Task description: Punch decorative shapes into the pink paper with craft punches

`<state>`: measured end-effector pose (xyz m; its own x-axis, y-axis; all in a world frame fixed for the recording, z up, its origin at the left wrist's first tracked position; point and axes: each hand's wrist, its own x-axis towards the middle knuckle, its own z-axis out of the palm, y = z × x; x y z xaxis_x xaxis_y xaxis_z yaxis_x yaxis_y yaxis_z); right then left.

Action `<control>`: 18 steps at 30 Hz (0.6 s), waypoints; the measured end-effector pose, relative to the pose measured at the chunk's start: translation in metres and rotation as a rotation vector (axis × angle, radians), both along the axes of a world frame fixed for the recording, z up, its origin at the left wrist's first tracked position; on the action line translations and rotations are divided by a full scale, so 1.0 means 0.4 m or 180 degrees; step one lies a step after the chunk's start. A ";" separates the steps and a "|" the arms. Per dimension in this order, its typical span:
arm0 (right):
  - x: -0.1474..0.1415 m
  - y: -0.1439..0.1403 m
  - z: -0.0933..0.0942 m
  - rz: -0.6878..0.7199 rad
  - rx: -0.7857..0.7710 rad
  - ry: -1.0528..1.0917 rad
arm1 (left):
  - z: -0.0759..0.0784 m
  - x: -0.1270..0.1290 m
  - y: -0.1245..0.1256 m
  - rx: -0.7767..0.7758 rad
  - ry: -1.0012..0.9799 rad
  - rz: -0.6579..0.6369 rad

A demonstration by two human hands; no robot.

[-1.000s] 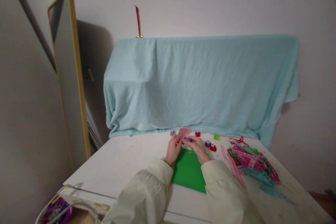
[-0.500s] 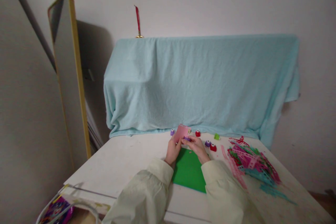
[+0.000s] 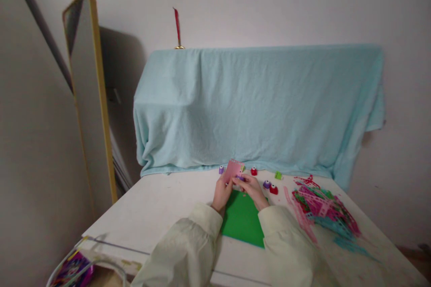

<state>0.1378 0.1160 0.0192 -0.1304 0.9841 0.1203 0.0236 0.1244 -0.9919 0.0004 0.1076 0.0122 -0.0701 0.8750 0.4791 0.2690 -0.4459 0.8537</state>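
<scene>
My left hand (image 3: 222, 192) is closed on a pink sheet of paper (image 3: 233, 169), which is tilted up and has small holes punched along its far edge. My right hand (image 3: 253, 189) grips a small purple craft punch (image 3: 239, 178) at the paper's near right corner. Fingers cover most of that punch. Beneath both hands lies a green sheet (image 3: 243, 222), with a few tiny paper bits near its top. Around them stand a purple punch (image 3: 221, 169), a red punch (image 3: 253, 171), another purple punch (image 3: 266, 184) and another red punch (image 3: 274, 189).
A green punch (image 3: 278, 175) sits farther right. A heap of punched paper strips (image 3: 325, 206) in pink, red, green and blue covers the table's right side. Behind the white table (image 3: 161, 206) hangs a light blue cloth (image 3: 256, 107). A tall mirror (image 3: 88, 98) leans at left.
Both hands stay in almost the same place, with the pink paper and purple punch still held. Only a very slight shift of the view shows.
</scene>
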 end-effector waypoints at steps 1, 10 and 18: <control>0.000 0.001 -0.001 0.0013 -0.0005 -0.0004 | -0.003 0.000 0.002 -0.0005 -0.0002 0.0007; 0.001 0.009 -0.005 0.0060 -0.0007 0.0013 | -0.038 0.003 0.020 -0.0006 0.0010 0.0036; 0.002 0.004 -0.004 0.0108 -0.0015 -0.0026 | -0.047 0.002 0.023 -0.0073 -0.0018 0.0003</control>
<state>0.1387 0.1175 0.0176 -0.1648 0.9797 0.1145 0.0277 0.1206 -0.9923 0.0013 0.1168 -0.0067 -0.0736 0.8856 0.4586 0.2646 -0.4260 0.8652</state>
